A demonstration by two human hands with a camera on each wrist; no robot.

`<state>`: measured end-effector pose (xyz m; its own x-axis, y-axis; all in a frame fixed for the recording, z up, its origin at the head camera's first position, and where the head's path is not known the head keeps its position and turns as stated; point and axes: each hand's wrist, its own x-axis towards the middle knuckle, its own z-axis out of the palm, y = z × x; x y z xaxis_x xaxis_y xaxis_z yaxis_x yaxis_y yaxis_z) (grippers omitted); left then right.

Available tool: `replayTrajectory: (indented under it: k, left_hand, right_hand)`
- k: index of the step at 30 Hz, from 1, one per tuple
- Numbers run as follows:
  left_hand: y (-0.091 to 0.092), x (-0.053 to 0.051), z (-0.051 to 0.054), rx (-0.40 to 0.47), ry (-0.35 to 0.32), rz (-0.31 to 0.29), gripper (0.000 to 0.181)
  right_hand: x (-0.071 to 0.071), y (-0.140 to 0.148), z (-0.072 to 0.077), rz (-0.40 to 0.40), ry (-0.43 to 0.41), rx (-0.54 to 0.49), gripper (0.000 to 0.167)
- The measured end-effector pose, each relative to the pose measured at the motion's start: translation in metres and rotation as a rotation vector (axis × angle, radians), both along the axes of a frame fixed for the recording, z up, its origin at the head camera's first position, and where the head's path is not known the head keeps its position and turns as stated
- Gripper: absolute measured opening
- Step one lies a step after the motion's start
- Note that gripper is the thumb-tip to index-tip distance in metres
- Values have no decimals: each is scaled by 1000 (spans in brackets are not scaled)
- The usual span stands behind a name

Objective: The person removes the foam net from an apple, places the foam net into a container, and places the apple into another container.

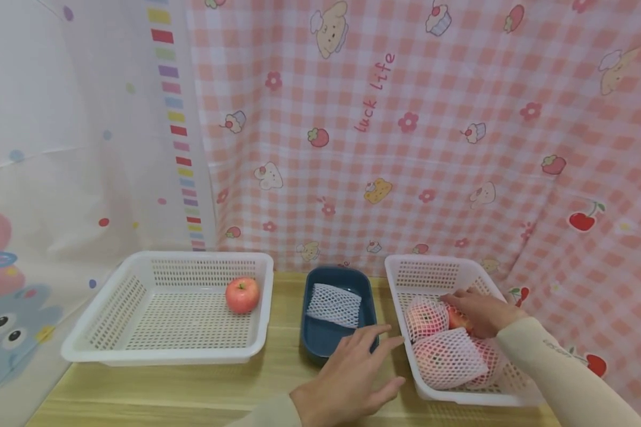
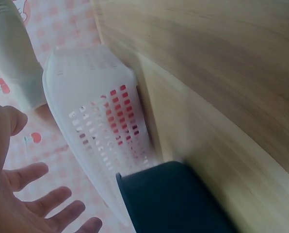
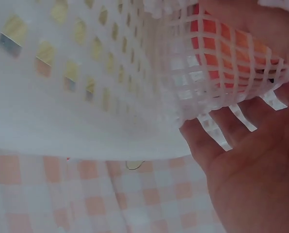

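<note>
My right hand (image 1: 481, 311) reaches into the white basket (image 1: 424, 384) on the right and grips an apple (image 1: 459, 320) in a white foam net. In the right wrist view, fingers and thumb lie around that netted apple (image 3: 227, 53). Other fruits in foam nets, including a front one (image 1: 448, 360) and a back one (image 1: 427, 318), lie beside it. My left hand (image 1: 352, 370) hovers with spread fingers over the near edge of a dark blue bin (image 1: 312, 344), holding nothing. Inside that bin lies a loose foam net (image 1: 333, 305).
Another white basket (image 1: 165, 356) stands on the left of the wooden table (image 1: 203, 394), with a bare red apple (image 1: 243, 295) at its right side. A checked pink curtain (image 1: 352, 148) hangs close behind the containers and along the right.
</note>
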<state>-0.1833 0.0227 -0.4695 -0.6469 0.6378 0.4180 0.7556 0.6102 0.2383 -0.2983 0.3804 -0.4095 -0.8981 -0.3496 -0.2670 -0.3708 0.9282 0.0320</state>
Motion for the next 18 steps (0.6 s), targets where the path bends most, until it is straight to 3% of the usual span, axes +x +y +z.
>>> replayTrajectory:
  k: [3, 10, 18]
  left_hand:
    - [9, -1, -1, -24, -17, -7, 61]
    - [22, 0, -9, -83, 12, -44, 65]
    - [21, 1, -18, -118, 63, -60, 65]
  right_hand:
    - [-1, -2, -3, 37, 3, -10, 80]
    - [-2, -1, -7, 28, -14, -57, 60]
    - [-6, 7, -11, 61, -17, -107, 66]
